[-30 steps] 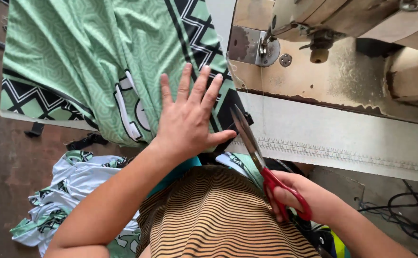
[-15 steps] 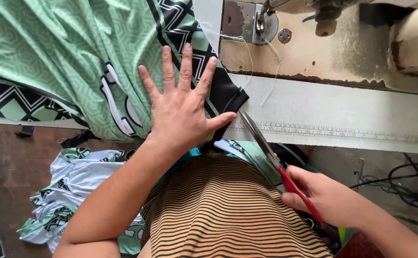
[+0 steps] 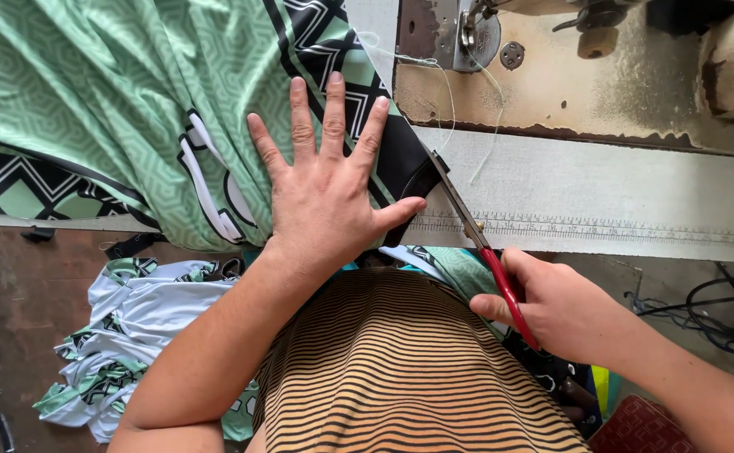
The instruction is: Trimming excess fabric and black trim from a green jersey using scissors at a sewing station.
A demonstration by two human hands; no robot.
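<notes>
Green patterned fabric [image 3: 132, 101] lies on tabletop [image 3: 635, 189], pinned flat under left hand [image 3: 325, 201], fingers spread. Right hand [image 3: 568, 310] just beside it grips red-handled scissors [image 3: 480, 243], blade tips at fabric's black edge.

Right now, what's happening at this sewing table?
A person sits at a sewing machine table. Their left hand lies flat, fingers spread, on a green patterned garment with black trim, pressing it to the table. Their right hand holds red-handled scissors, blades pointing at the garment's dark edge, where loose threads run up toward the sewing machine. More folded garments lie in a pile below the table edge, beside the person's lap.
</notes>
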